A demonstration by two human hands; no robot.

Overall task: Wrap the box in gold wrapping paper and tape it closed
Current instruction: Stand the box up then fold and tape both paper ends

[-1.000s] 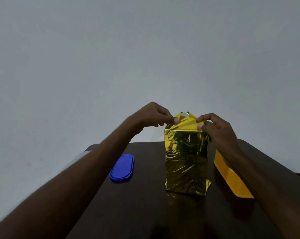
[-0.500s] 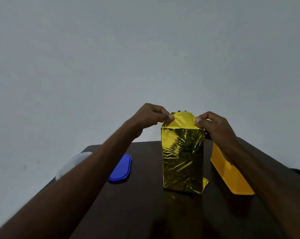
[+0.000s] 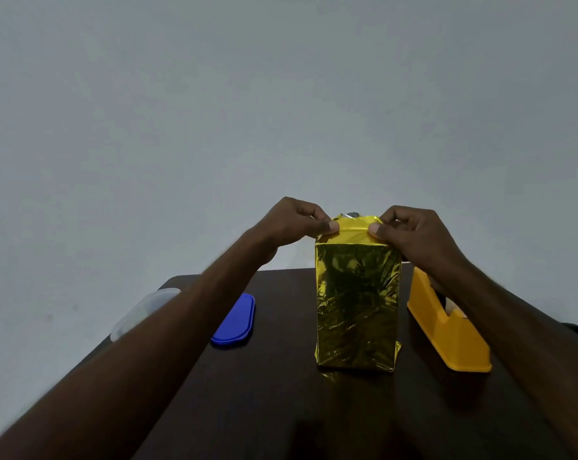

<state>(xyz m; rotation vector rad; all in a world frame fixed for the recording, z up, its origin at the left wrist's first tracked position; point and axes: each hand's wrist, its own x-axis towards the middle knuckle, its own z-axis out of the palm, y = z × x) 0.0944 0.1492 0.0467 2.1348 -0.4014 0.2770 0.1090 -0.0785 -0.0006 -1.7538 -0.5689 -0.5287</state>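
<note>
A tall box wrapped in crinkled gold paper [image 3: 357,307] stands upright in the middle of the dark table [image 3: 281,393]. My left hand [image 3: 292,222] pinches the paper's top flap at its left corner between thumb and fingers. At the flap's right corner my right hand [image 3: 410,230] pinches it the same way. The flap between my thumbs lies folded flat towards me over the box's top. A small silvery bit of paper shows behind the flap. An orange tape dispenser [image 3: 447,327] sits just right of the box, partly hidden by my right forearm.
A blue oval lid [image 3: 236,322] lies on the table left of the box. A clear plastic container [image 3: 141,310] sits at the table's left edge behind my left forearm. A plain grey wall fills the background.
The peaked top flap has been pressed down into a flat, straight fold. Both hands have shifted slightly outward to its corners. The camera has tilted a little.
</note>
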